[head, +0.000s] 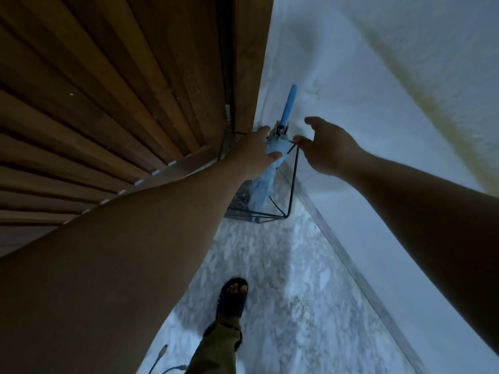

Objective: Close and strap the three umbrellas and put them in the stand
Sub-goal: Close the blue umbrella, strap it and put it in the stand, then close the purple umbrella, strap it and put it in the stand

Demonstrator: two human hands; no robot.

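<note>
A closed light-blue umbrella [260, 190] stands tip-down in the black wire stand [293, 182], in the corner between the door and the wall. Its bright blue handle [289, 103] points up along the wall. My left hand [253, 155] grips the top of the folded canopy, thumb on the near side and fingers reaching behind it. My right hand [326, 149] hovers just right of the umbrella with loosely curled fingers, one fingertip at the stand's top corner wire, holding nothing. No other umbrella is in view.
A slatted wooden door [121, 103] fills the left side. A white wall [378, 90] with a baseboard runs along the right. Below lie a marbled floor [297, 292], my sandalled foot [233, 295] and a dark cable [162, 357].
</note>
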